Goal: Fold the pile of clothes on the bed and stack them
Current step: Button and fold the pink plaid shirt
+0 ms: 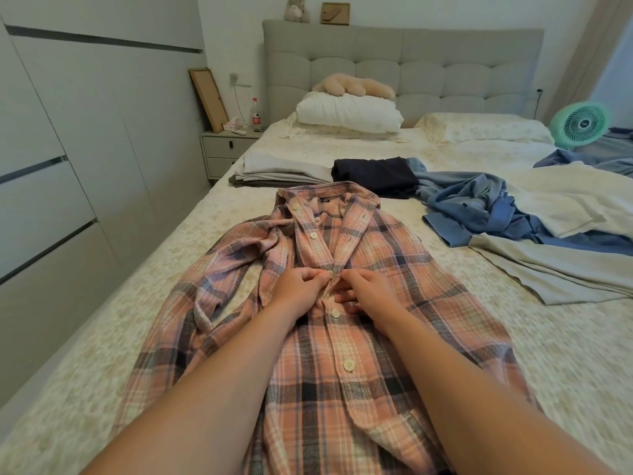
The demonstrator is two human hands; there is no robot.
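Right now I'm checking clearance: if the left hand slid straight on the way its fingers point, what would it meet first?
Likely the right hand: the left hand points across the plaid shirt placket toward it.

Bare bedspread [113,323] open left of plaid shirt [342,337]; right side crowded by unfolded clothes [513,217], folded stacks [342,173] just behind collar.

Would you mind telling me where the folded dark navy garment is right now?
In the head view, the navy garment lies mid-bed, just beyond the plaid shirt collar, between the folded grey stack on its left and the blue clothes on its right.
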